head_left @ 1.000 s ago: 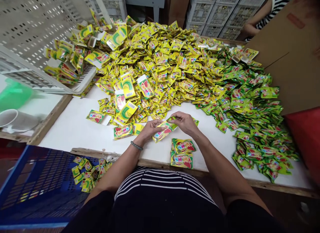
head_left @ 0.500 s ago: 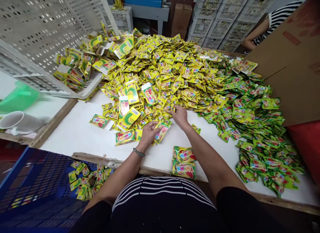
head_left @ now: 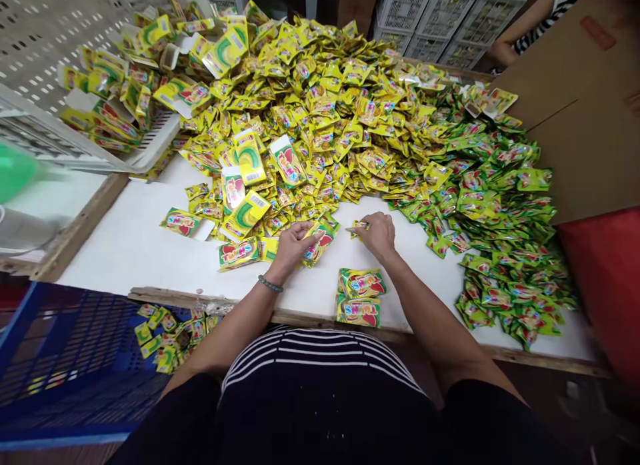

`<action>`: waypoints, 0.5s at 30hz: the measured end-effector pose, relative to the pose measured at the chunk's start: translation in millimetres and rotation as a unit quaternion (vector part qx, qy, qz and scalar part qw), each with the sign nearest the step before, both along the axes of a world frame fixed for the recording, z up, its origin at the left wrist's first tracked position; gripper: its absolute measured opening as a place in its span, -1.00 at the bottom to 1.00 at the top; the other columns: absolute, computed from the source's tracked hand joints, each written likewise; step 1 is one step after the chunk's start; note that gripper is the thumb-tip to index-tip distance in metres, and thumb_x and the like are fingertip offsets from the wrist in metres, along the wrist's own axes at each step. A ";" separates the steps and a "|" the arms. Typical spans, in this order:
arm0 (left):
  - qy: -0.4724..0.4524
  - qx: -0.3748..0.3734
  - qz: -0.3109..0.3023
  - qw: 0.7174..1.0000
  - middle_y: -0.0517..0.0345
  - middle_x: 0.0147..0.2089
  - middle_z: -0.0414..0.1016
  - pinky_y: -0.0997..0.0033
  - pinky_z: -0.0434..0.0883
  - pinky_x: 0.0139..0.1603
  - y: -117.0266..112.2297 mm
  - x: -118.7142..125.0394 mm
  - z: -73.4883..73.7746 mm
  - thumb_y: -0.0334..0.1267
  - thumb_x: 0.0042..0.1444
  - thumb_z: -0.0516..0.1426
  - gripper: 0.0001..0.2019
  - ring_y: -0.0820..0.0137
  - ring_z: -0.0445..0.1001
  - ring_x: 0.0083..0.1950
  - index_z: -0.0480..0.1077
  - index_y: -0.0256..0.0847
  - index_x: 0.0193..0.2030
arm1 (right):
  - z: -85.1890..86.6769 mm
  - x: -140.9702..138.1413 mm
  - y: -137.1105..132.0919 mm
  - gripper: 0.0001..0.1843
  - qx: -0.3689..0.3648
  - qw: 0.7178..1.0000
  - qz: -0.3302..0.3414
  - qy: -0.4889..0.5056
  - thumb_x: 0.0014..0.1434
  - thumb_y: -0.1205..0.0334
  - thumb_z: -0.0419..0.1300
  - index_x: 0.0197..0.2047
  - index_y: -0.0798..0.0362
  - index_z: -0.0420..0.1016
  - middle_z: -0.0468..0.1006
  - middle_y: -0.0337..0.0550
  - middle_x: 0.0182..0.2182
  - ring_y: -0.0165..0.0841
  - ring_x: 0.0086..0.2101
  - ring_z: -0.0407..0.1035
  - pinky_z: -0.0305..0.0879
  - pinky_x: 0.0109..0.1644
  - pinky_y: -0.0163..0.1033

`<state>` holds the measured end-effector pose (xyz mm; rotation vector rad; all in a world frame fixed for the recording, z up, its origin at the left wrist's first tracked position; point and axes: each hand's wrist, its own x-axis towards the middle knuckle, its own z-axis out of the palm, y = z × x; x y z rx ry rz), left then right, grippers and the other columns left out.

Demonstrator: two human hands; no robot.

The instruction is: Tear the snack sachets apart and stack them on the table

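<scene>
My left hand [head_left: 290, 248] grips a yellow and green packet [head_left: 320, 238] just above the white table top [head_left: 140, 252]. My right hand [head_left: 377, 233] is closed on a small yellow sachet [head_left: 357, 226] that it has drawn from the edge of the big heap of yellow sachets [head_left: 320, 105]. The two hands are close together, about a hand's width apart. Two filled packets [head_left: 360, 295] lie stacked near the table's front edge, just below my right hand. Another packet [head_left: 239, 252] lies left of my left hand.
Green sachets [head_left: 500, 218] fill the right side of the table. A white perforated crate [head_left: 75, 65] with packets leans at far left. A blue crate [head_left: 75, 345] with packets stands below left. A brown carton [head_left: 590, 105] stands at right, another person's arm [head_left: 520, 32] behind it.
My right hand reached forward into the yellow heap, then came back toward my left hand with a small sachet. My left hand kept hold of the packet throughout.
</scene>
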<state>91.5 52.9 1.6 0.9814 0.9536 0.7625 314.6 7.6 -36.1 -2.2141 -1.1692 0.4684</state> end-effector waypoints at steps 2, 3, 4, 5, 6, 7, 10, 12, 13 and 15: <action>-0.007 -0.006 0.001 1.000 0.20 -0.40 0.56 0.43 0.44 -0.30 -0.4 -0.8 0.7 -0.09 -0.33 0.43 -0.47 0.43 0.53 -0.40 0.39 -0.27 -0.23 | 2.6 1.4 -3.1 -0.65 0.004 0.997 0.016 -0.078 0.04 -0.02 0.31 -0.23 0.08 0.54 0.48 0.08 -0.15 -0.07 -0.04 0.30 0.27 0.06 0.02; -0.009 -0.005 0.001 1.000 0.21 -0.41 0.56 0.43 0.44 -0.30 -0.6 -1.2 1.1 -0.10 -0.33 0.43 -0.48 0.43 0.52 -0.40 0.39 -0.28 -0.24 | 3.8 2.9 -5.3 -0.65 0.019 0.994 0.028 -0.101 0.09 0.00 0.26 -0.17 0.08 0.55 0.47 0.08 -0.14 -0.08 -0.04 0.30 0.26 0.06 0.01; -0.010 -0.004 -0.001 1.000 0.23 -0.43 0.54 0.44 0.44 -0.32 -0.7 -1.5 1.4 -0.10 -0.33 0.43 -0.49 0.45 0.51 -0.42 0.39 -0.27 -0.25 | 4.7 4.8 -7.8 -0.68 0.045 0.992 0.043 -0.110 0.15 0.03 0.21 -0.15 0.08 0.56 0.48 0.05 -0.16 -0.10 -0.06 0.31 0.26 0.06 0.00; -0.012 -0.005 -0.004 1.000 0.25 -0.45 0.53 0.45 0.43 -0.33 -0.8 -1.7 1.6 -0.11 -0.33 0.44 -0.49 0.46 0.50 -0.44 0.39 -0.27 -0.25 | 5.3 6.9 -10.6 -0.72 0.075 0.989 0.063 -0.111 0.19 0.07 0.17 -0.16 0.06 0.57 0.48 0.02 -0.17 -0.13 -0.07 0.32 0.27 0.05 -0.03; -0.015 -0.008 -0.008 1.000 0.26 -0.47 0.52 0.46 0.42 -0.35 -0.8 -1.6 1.8 -0.12 -0.33 0.44 -0.50 0.47 0.49 -0.45 0.40 -0.27 -0.26 | 5.4 9.0 -13.2 -0.74 0.101 0.986 0.085 -0.105 0.22 0.11 0.13 -0.18 0.04 0.57 0.49 -0.02 -0.19 -0.17 -0.10 0.34 0.29 0.04 -0.05; -0.017 -0.012 -0.011 1.000 0.26 -0.48 0.52 0.47 0.42 -0.36 -0.8 -1.3 1.8 -0.13 -0.34 0.44 -0.50 0.47 0.49 -0.46 0.40 -0.27 -0.26 | 5.2 10.8 -15.3 -0.76 0.116 0.983 0.105 -0.093 0.23 0.13 0.11 -0.22 0.03 0.58 0.50 -0.04 -0.21 -0.20 -0.13 0.36 0.30 0.00 -0.09; -0.017 -0.025 -0.020 0.999 0.22 -0.43 0.56 0.46 0.42 -0.38 0.0 0.5 0.9 -0.14 -0.35 0.45 -0.49 0.44 0.51 -0.45 0.41 -0.28 -0.25 | 4.2 14.0 -15.5 -0.82 0.057 0.987 0.142 -0.042 0.18 0.18 0.15 -0.32 0.03 0.56 0.53 -0.11 -0.29 -0.30 -0.29 0.40 0.33 -0.17 -0.19; -0.016 -0.028 -0.029 0.999 0.18 -0.40 0.58 0.45 0.42 -0.38 0.9 2.1 -0.8 -0.13 -0.33 0.44 -0.50 0.42 0.52 -0.44 0.42 -0.28 -0.24 | 5.5 14.3 -9.8 -0.87 -0.016 0.987 0.156 -0.037 0.13 0.20 0.20 -0.40 0.04 0.52 0.54 -0.13 -0.34 -0.33 -0.36 0.39 0.29 -0.23 -0.23; -0.017 -0.027 -0.034 0.999 0.17 -0.40 0.59 0.45 0.42 -0.38 1.4 2.8 -1.9 -0.13 -0.32 0.44 -0.51 0.41 0.53 -0.44 0.43 -0.28 -0.25 | 7.1 14.1 -5.6 -0.87 -0.049 0.984 0.163 -0.044 0.12 0.20 0.22 -0.42 0.04 0.50 0.54 -0.13 -0.36 -0.33 -0.36 0.39 0.27 -0.24 -0.24; -0.019 -0.022 -0.036 0.999 0.19 -0.43 0.57 0.45 0.42 -0.39 2.4 3.9 -4.2 -0.15 -0.32 0.44 -0.52 0.42 0.52 -0.46 0.43 -0.28 -0.26 | 12.0 13.3 3.7 -0.87 -0.103 0.981 0.158 -0.053 0.08 0.16 0.28 -0.36 0.05 0.49 0.54 -0.13 -0.35 -0.31 -0.33 0.40 0.26 -0.24 -0.25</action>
